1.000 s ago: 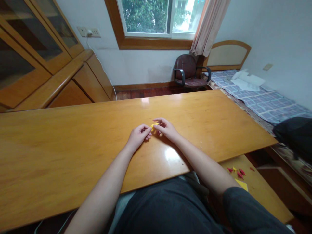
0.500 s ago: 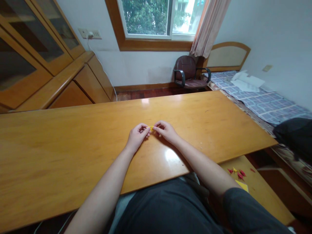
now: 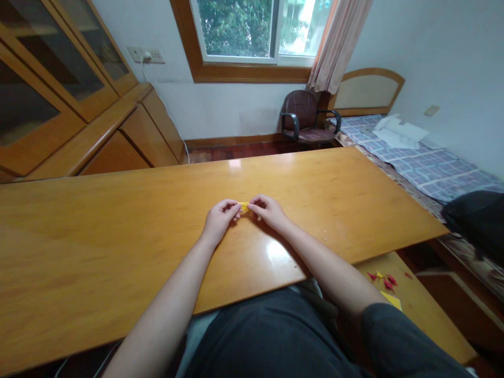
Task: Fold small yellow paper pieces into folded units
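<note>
Left hand (image 3: 221, 218), right hand (image 3: 268, 211): fingers pinching small yellow folded-paper piece (image 3: 244, 205) at nine, three o'clock; pressure best light, even.

White walls (image 3: 452, 63), bright window (image 3: 236, 31), pink curtain (image 3: 340, 47), maroon chair (image 3: 300, 108)

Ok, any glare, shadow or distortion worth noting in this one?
Head view throughout: glare whitens the tabletop near its front edge; soft shadow lies below the right hand; cabinet leans, suggesting wide-angle distortion; the yellow piece is too small for crisp detail.
</note>
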`<state>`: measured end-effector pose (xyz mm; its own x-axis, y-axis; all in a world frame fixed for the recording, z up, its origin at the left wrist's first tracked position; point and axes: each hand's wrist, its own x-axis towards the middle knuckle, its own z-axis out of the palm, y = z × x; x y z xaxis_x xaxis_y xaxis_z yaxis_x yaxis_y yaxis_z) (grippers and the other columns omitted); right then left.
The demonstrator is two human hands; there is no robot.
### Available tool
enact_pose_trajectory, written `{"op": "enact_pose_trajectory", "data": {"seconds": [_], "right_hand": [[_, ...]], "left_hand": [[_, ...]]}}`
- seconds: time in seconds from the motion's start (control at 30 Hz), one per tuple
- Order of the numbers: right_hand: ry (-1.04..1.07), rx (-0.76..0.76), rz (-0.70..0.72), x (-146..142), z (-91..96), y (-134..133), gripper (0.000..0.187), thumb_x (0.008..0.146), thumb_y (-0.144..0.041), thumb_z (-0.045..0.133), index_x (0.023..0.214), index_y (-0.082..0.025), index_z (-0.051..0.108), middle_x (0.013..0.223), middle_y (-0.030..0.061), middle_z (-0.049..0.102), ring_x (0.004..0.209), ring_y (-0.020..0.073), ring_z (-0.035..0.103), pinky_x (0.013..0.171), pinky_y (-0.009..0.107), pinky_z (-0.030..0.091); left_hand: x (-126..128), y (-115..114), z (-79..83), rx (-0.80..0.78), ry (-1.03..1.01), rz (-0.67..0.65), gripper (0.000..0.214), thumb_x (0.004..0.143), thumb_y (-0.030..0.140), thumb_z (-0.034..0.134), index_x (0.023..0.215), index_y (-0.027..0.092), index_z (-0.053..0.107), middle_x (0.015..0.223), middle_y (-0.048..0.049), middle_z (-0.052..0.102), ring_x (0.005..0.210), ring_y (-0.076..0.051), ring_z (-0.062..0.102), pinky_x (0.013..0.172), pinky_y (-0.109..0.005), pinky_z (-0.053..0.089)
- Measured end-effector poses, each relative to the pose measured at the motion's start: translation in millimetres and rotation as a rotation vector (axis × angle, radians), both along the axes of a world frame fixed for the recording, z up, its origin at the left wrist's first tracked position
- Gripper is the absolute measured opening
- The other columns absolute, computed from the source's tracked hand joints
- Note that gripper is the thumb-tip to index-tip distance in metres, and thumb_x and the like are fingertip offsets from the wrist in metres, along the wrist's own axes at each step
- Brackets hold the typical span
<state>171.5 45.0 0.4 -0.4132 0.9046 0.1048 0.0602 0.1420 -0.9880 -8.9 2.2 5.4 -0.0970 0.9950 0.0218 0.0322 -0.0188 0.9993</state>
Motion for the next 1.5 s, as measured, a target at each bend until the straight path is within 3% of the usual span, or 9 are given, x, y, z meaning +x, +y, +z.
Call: {"op": "enact_pose_trajectory", "data": {"seconds": [0.17,0.33,0.67,0.93,1.3,1.5], "right_hand": [[-0.001,0.049,0.056,1,1.9,-2,0.033,0.086,-0.040,0.062,0.112,-0.020,0.060,0.082,-0.0012,0.061,0.061,0.0095,0.057,0.055,0.021,0.045],[-0.135,0.268,0.014,3,7.1,0,0.025,0.091,-0.038,0.056,0.087,-0.017,0.069,0.083,0.0020,0.060,0.076,0.0122,0.057,0.073,0.025,0.046],[-0.018,0.007,0.061,2,4.3,1,0.030,0.081,-0.046,0.065,0.081,-0.016,0.066,0.071,-0.0011,0.060,0.061,0.0104,0.056,0.055,0.021,0.043],[-0.018,0.028,0.043,0,5.4,1,0.029,0.079,-0.044,0.069,0.078,-0.016,0.066,0.073,-0.0004,0.061,0.061,0.0112,0.057,0.057,0.023,0.046],[-0.105,0.154,-0.004,0,4.6,0,0.027,0.081,-0.043,0.069,0.077,-0.016,0.068,0.075,0.0015,0.063,0.071,0.0126,0.058,0.065,0.024,0.045],[-0.054,0.084,0.067,3,7.9,-2,0.027,0.081,-0.044,0.067,0.082,-0.016,0.068,0.079,0.0009,0.061,0.065,0.0107,0.058,0.060,0.022,0.047]], "left_hand": [[1,-1,4.5,-0.013,-0.018,-0.008,0.033,0.073,0.045,0.073,0.083,0.015,0.067,0.070,-0.0023,0.067,0.056,-0.010,0.054,0.054,-0.022,0.042],[2,-1,5.7,-0.025,-0.004,-0.010,0.033,0.073,0.047,0.073,0.081,0.015,0.066,0.068,-0.0017,0.065,0.055,-0.010,0.052,0.053,-0.021,0.041],[3,-3,10.4,-0.032,0.032,-0.046,0.039,0.069,0.052,0.074,0.078,0.015,0.068,0.066,-0.0013,0.064,0.056,-0.011,0.053,0.053,-0.022,0.042],[-1,0,-2.0,-0.020,0.054,-0.074,0.033,0.074,0.047,0.073,0.082,0.015,0.069,0.066,-0.0005,0.063,0.058,-0.010,0.054,0.055,-0.020,0.042],[3,-2,4.3,-0.018,0.074,-0.055,0.033,0.075,0.048,0.072,0.081,0.015,0.069,0.064,-0.0001,0.062,0.056,-0.010,0.054,0.054,-0.021,0.042],[2,-3,5.2,-0.015,0.036,-0.007,0.031,0.075,0.045,0.071,0.078,0.016,0.065,0.064,0.0007,0.061,0.051,-0.009,0.051,0.048,-0.019,0.039]]}}
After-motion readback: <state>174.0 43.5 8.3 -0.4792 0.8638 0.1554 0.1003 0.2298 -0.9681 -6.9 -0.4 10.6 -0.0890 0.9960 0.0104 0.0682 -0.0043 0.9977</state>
